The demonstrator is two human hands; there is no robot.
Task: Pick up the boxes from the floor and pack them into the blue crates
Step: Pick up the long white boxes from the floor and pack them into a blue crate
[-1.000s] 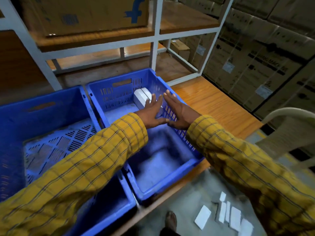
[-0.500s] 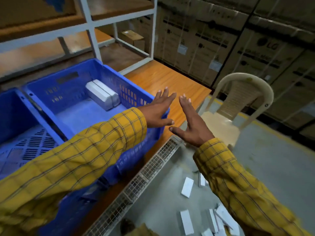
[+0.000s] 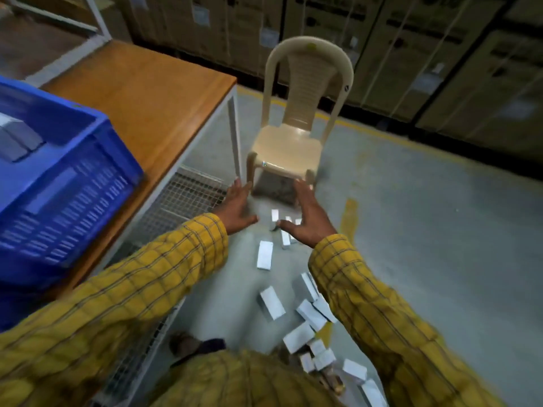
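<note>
From the head camera I look down past two yellow plaid sleeves to a grey floor. My left hand (image 3: 237, 207) and right hand (image 3: 308, 219) reach forward side by side, fingers spread and straight, each grip released and holding nothing. Small white boxes (image 3: 305, 314) lie scattered on the floor, running from just below the right hand back toward my body. The nearest ones, a flat box (image 3: 264, 255) and a few standing on edge (image 3: 274, 218), lie between and just beneath the two hands. Beyond the hands stands a beige plastic chair (image 3: 293, 142). Left of the hands is the wooden bench (image 3: 152, 92), and on it a blue crate (image 3: 58, 177) with pale boxes already in it (image 3: 17, 139), though that part is blurred.

I judge the boxes to be light, stiff cardboard cartons with smooth faces and sharp corners, unlikely to break but easy to dent if squeezed hard. Several could be gathered at once by pressing flat palms against the two long sides of a row. A single box is best pinched across its narrow width. The ones lying flat may need a fingertip under an edge first
</note>
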